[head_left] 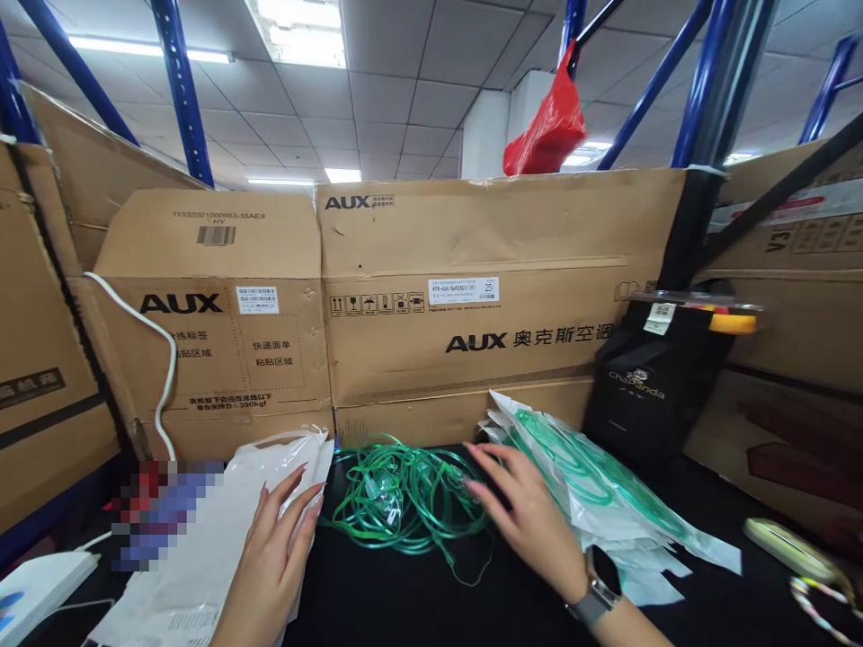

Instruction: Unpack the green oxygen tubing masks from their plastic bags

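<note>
My left hand [280,539] rests over a stack of white plastic pouches [195,548], its fingers stretched out and apart. Between my hands lies a tangled heap of green clear tubing [404,544] with clear plastic mask-like parts [386,499] in it. My right hand [522,508] reaches in from the right with fingers spread, its fingertips close to the right side of the heap; whether they touch it I cannot tell. Beside that hand, a pile of packed pouches [640,503] shows green tubing through clear film. A watch [600,584] is on my right wrist.
Cardboard panels [397,243] wall off the back. A black bag [640,395] stands at the back right, under a clear lid. At the right edge lie a pale green oblong object [788,550] and a beaded loop [819,602]. A white device [47,589] sits at the left.
</note>
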`<action>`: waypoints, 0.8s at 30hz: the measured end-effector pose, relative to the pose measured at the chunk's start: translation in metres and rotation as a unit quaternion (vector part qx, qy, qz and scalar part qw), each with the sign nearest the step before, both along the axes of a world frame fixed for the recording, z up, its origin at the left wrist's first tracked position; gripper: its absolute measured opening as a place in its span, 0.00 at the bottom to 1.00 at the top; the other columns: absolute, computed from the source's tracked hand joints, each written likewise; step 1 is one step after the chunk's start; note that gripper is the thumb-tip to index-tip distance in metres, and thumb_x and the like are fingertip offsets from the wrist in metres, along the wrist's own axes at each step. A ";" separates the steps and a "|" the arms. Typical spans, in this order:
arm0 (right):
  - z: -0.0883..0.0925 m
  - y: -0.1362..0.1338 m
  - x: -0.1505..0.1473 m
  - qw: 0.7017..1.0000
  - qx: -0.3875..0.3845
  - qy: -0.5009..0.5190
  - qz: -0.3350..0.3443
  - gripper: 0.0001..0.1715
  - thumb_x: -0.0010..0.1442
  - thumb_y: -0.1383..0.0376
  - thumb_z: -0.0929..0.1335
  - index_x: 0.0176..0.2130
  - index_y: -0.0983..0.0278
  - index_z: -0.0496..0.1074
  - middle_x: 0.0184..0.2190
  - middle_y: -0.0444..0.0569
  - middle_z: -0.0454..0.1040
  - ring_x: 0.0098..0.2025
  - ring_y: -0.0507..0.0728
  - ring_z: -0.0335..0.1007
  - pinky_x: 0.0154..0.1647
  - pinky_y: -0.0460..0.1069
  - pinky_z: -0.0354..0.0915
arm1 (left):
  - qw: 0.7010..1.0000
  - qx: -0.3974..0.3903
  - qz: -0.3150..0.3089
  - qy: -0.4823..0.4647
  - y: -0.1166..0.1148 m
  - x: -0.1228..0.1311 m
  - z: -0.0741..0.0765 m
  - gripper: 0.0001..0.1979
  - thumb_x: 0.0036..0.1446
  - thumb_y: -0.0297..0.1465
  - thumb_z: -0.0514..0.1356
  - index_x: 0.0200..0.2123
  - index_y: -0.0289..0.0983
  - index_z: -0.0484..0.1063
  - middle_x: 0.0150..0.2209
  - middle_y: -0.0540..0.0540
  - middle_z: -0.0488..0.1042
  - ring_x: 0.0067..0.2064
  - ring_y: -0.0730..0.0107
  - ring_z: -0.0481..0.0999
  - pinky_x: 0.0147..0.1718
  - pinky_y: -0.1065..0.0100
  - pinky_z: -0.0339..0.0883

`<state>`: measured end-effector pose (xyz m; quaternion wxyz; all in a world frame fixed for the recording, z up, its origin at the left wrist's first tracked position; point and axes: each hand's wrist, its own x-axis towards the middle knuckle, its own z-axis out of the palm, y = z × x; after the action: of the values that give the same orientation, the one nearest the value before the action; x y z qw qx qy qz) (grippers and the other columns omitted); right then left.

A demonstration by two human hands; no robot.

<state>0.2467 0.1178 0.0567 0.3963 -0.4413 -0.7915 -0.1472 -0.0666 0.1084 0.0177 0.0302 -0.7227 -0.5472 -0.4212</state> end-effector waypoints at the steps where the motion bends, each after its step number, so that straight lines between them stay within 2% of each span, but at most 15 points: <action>1: 0.006 0.002 0.009 0.999 0.030 0.021 -0.037 0.20 0.61 0.62 0.59 0.53 0.61 0.62 0.45 0.54 0.65 0.48 0.60 0.61 0.48 0.56 0.61 | 1.000 -0.005 -0.001 -0.002 0.000 0.000 0.000 0.17 0.60 0.35 0.44 0.49 0.40 0.65 0.57 0.44 0.55 0.60 0.60 0.54 0.61 0.50 0.37; 3: 0.015 0.008 0.030 0.987 0.057 0.044 -0.143 0.19 0.60 0.65 0.58 0.49 0.65 0.67 0.42 0.56 0.66 0.46 0.61 0.62 0.47 0.57 0.60 | 1.000 -0.014 -0.006 -0.005 -0.001 0.001 0.000 0.17 0.60 0.35 0.44 0.49 0.41 0.65 0.57 0.45 0.55 0.60 0.60 0.53 0.60 0.49 0.40; 4: 0.018 0.012 0.042 0.976 0.043 0.042 -0.209 0.19 0.59 0.66 0.58 0.47 0.67 0.68 0.42 0.57 0.66 0.46 0.63 0.62 0.47 0.57 0.60 | 1.000 -0.016 -0.008 -0.008 -0.001 0.001 -0.001 0.17 0.60 0.36 0.44 0.49 0.42 0.65 0.57 0.45 0.55 0.60 0.59 0.54 0.59 0.48 0.42; 6: 0.020 0.018 0.067 0.940 -0.059 0.019 -0.336 0.21 0.57 0.67 0.58 0.49 0.68 0.67 0.46 0.59 0.65 0.48 0.66 0.61 0.48 0.58 0.59 | 1.000 -0.014 -0.013 -0.011 -0.002 0.002 -0.001 0.16 0.60 0.36 0.45 0.49 0.44 0.64 0.57 0.46 0.55 0.59 0.59 0.54 0.58 0.48 0.46; 8: 0.018 0.025 0.091 0.896 -0.193 0.001 -0.400 0.25 0.56 0.66 0.60 0.53 0.68 0.64 0.52 0.60 0.62 0.51 0.68 0.60 0.48 0.58 0.58 | 1.000 -0.011 -0.017 -0.015 -0.003 0.003 -0.002 0.17 0.60 0.36 0.46 0.50 0.45 0.62 0.56 0.46 0.56 0.59 0.58 0.55 0.57 0.48 0.48; 11: 0.012 0.034 0.117 0.870 -0.289 -0.005 -0.400 0.27 0.53 0.64 0.62 0.53 0.68 0.64 0.51 0.60 0.64 0.50 0.66 0.63 0.47 0.53 0.60 | 0.999 -0.014 -0.023 -0.028 -0.005 0.006 -0.003 0.18 0.59 0.37 0.46 0.53 0.47 0.57 0.56 0.45 0.56 0.58 0.58 0.56 0.57 0.50 0.50; 17: 0.002 0.036 0.128 0.846 -0.325 0.002 -0.423 0.23 0.54 0.67 0.59 0.49 0.69 0.67 0.45 0.63 0.70 0.45 0.67 0.69 0.39 0.56 0.64 | 0.998 -0.010 -0.055 -0.005 -0.010 0.015 -0.004 0.21 0.59 0.35 0.47 0.56 0.49 0.52 0.56 0.47 0.58 0.58 0.59 0.57 0.56 0.51 0.52; 24: 0.003 0.033 0.140 0.818 -0.344 0.016 -0.461 0.23 0.51 0.71 0.59 0.46 0.64 0.70 0.46 0.62 0.70 0.46 0.68 0.68 0.38 0.57 0.64 | 0.998 -0.001 -0.065 0.003 -0.010 0.018 -0.005 0.22 0.59 0.35 0.47 0.57 0.47 0.49 0.55 0.46 0.59 0.57 0.60 0.59 0.56 0.54 0.55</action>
<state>0.3869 0.1509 0.0593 0.1169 -0.8644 -0.4884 -0.0236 -0.0490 0.0987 0.0130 0.0039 -0.7580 -0.4998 -0.4191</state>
